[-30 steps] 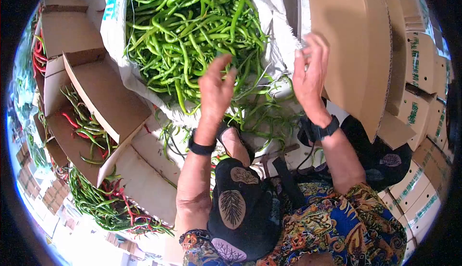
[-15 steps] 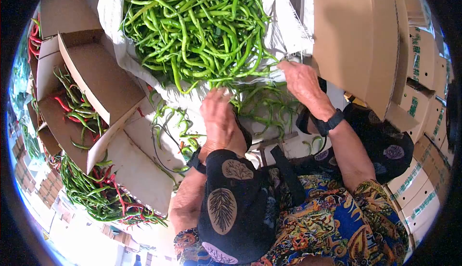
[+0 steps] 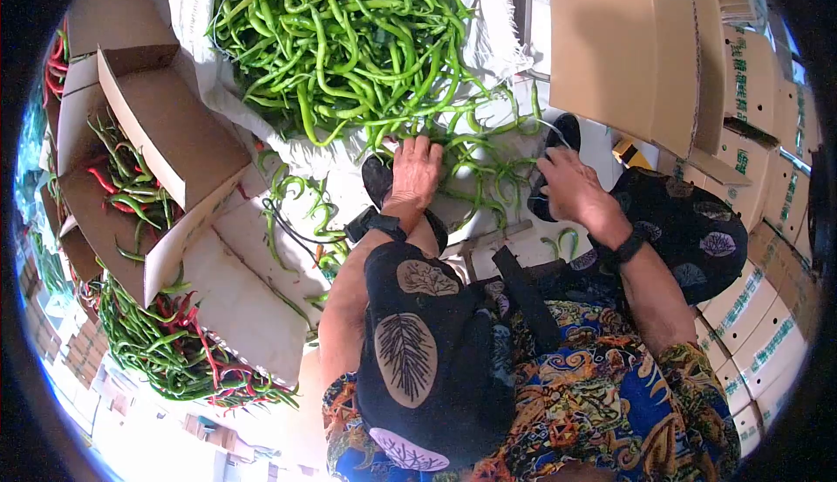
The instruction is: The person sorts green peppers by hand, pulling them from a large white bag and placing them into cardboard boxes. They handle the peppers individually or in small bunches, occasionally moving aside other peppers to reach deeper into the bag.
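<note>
Here, on my remote feed, left hand (image 3: 414,168) and right hand (image 3: 571,187) lie palms-down on stray green peppers (image 3: 484,177) at six o'clock of the heap (image 3: 349,37), within easy reach; whether either grip has closed, I cannot tell.

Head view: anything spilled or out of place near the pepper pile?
Yes. Loose green peppers lie off the white sack, scattered between the cardboard box and the left hand.
</note>
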### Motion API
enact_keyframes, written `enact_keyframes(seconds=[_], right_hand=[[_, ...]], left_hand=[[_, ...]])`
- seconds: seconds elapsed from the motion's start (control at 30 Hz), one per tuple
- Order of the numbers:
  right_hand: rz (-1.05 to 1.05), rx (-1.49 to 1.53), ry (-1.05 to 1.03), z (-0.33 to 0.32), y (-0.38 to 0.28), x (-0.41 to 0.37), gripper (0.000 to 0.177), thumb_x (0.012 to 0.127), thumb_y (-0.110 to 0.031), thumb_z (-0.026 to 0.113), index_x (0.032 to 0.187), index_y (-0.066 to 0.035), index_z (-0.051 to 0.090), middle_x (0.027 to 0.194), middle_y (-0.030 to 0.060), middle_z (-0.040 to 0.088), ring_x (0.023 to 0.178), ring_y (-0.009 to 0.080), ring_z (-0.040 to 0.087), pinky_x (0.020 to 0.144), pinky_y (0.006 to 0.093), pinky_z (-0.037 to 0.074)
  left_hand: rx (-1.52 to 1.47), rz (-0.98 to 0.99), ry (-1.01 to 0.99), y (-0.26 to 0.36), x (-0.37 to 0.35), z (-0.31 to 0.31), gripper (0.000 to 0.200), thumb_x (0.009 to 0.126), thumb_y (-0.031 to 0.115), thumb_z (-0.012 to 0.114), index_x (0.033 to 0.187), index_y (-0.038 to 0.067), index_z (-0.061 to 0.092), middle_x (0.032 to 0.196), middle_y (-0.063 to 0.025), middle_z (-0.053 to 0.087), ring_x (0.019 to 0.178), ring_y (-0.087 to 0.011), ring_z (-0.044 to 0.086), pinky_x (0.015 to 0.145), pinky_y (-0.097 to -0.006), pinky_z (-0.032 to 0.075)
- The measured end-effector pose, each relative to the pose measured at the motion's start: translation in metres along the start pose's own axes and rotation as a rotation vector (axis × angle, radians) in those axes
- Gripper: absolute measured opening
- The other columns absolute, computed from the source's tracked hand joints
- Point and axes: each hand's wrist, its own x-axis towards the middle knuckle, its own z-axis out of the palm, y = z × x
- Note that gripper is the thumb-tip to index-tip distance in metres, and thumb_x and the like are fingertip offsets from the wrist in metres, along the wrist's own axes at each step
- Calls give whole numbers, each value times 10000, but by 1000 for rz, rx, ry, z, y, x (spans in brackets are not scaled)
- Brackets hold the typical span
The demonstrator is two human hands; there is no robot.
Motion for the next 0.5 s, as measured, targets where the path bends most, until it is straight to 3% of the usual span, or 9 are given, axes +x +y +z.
enact_keyframes(seconds=[0.07,0.1,0.2,0.23,0.33,0.47,0.5], right_hand=[[-87,90,-27,-37,-25,7,310,813,-206,626,1075,-52,564,911,141,574,951,355,565,837,485,385],[-98,272,31,-43,-34,7,289,849,-225,608,1076,-49,571,985,143,595,938,333,590,815,482,386],[-69,357,-93,-33,-38,25,284,860,-168,583,1113,-39,564,1041,173,618,981,369,571,847,468,430],[-164,431,228,-9,-38,36,300,863,-190,580,1118,-32,572,942,169,640,944,366,590,833,437,440],[-63,510,265,10,-42,73,350,852,-205,605,1146,-17,574,1090,201,602,999,374,563,858,431,447],[-58,1257,-101,20,-45,84,361,878,-254,626,1129,1,587,1133,141,615,1040,241,576,876,357,451],[11,1402,-132,8,-57,81,375,888,-311,633,1105,-7,600,1067,67,621,971,159,561,823,317,452]], left_hand=[[-239,-41,34,-2,-4,-11,335,683,56,669,1001,65,566,985,-115,549,906,-323,561,723,-401,482],[-331,-126,41,1,-8,-20,287,705,20,673,969,56,565,896,-112,563,790,-273,595,673,-358,483],[-818,-461,-197,-5,-22,-42,192,771,39,675,924,34,561,790,-67,575,710,-178,587,667,-301,468],[-968,-480,-168,-8,-27,-38,134,817,57,669,878,24,553,721,-19,568,726,-116,567,675,-267,450],[-1528,-535,-166,4,-31,-49,117,834,59,661,862,29,551,774,-10,598,741,-117,574,683,-267,453],[-1698,-706,-272,3,-28,-61,116,852,83,667,915,44,577,858,-29,636,740,-107,589,675,-234,465],[-1652,-700,-315,-3,-29,-56,119,861,88,662,942,48,585,877,-35,650,749,-108,607,652,-212,463]])
